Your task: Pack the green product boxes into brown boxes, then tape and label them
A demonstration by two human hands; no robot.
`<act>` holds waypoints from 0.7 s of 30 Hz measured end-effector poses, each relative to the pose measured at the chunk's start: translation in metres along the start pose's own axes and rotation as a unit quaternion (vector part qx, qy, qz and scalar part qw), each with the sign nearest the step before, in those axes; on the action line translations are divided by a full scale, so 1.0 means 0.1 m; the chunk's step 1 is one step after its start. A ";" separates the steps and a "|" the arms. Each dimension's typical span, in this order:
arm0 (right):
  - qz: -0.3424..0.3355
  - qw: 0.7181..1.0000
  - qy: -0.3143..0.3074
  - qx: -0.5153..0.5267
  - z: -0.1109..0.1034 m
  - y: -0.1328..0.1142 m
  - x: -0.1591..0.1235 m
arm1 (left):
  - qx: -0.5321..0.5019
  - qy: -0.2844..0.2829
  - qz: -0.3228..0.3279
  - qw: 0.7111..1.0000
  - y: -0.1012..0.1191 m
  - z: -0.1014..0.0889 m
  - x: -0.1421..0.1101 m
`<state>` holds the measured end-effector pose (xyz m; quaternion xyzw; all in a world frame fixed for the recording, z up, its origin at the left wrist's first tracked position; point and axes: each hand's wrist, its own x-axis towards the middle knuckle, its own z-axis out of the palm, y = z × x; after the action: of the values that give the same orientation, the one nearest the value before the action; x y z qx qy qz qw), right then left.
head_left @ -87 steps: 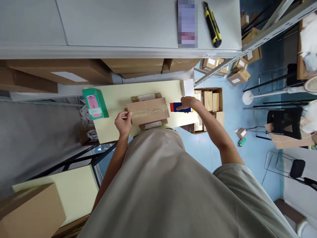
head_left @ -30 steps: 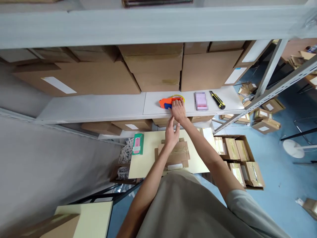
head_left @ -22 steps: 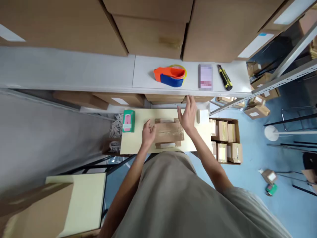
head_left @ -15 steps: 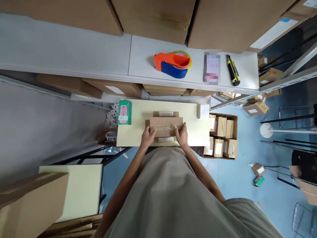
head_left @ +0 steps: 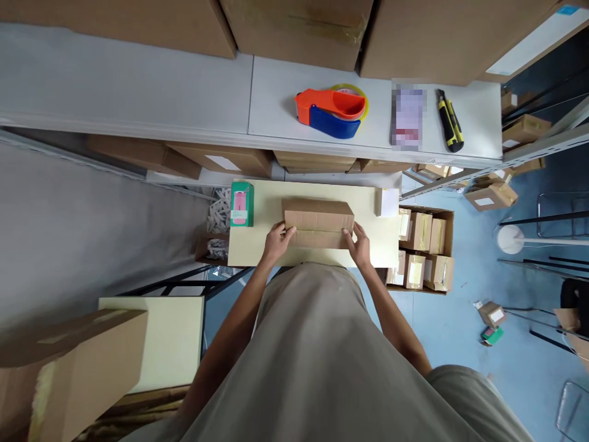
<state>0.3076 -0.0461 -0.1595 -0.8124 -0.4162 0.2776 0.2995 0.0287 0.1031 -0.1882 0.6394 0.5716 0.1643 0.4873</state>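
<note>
**Brown box (head_left: pixel 318 221) held by both ends**

Nearest the wearer, the left hand (head_left: pixel 276 242) has the brown box's left end and the right hand (head_left: pixel 360 247) its right end. The fingers of each are partly closed on the cardboard: thumbs lie on the near face, beside a lengthwise taped seam, while the others bend round the ends, some hidden from view. Gripping opposite ends probably keeps the box level and leaves the seam uncovered. The box is over the middle of the counter (head_left: pixel 251 250), right in front of the body; whether its underside touches the surface, I can't tell.

On the same counter, a green carton (head_left: pixel 242 204) stands well left of the brown box and a small white box (head_left: pixel 388 202) well right, likely to free the space between. Further right, below counter level, a topless carton (head_left: pixel 450 230) contains several taped parcels.

Beyond the brown box, a grey shelf (head_left: pixel 179 83) carries a red-and-blue tape dispenser (head_left: pixel 332 114), a phone-like item (head_left: pixel 408 120) with its face pixelated, and a yellow-black cutter (head_left: pixel 450 123), perhaps parked there for easy reach. Large cartons (head_left: pixel 297 34) stand behind them.
</note>
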 end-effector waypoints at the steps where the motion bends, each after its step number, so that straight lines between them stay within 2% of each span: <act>1: -0.021 0.999 0.026 0.000 -0.04 0.00 -0.03 | -0.029 0.009 0.020 0.999 -0.02 -0.05 -0.03; 2: -0.033 0.999 0.042 0.000 -0.05 0.01 -0.06 | -0.049 0.016 0.032 0.998 -0.05 -0.08 -0.05; 4: -0.032 0.999 0.034 0.005 -0.03 0.05 -0.12 | -0.063 0.026 0.029 0.997 -0.10 -0.10 -0.10; 9: 0.011 0.997 -0.074 0.005 0.20 0.30 -0.17 | -0.028 0.007 -0.072 0.997 -0.29 -0.02 -0.14; 12: 0.052 0.991 -0.123 0.023 0.29 0.45 -0.07 | -0.015 -0.016 -0.115 0.993 -0.38 -0.01 -0.06; 16: 0.097 0.989 -0.079 0.076 0.30 0.48 0.25 | -0.027 0.013 -0.116 0.993 -0.36 -0.03 0.18; 21: 0.137 0.960 -0.048 0.239 0.32 0.24 0.59 | -0.123 0.054 -0.091 0.987 -0.13 0.00 0.47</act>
<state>0.3271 0.0005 -0.2094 -0.7521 -0.2363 0.4460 0.4238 0.0348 0.1434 -0.2154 0.5104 0.6279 0.2226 0.5438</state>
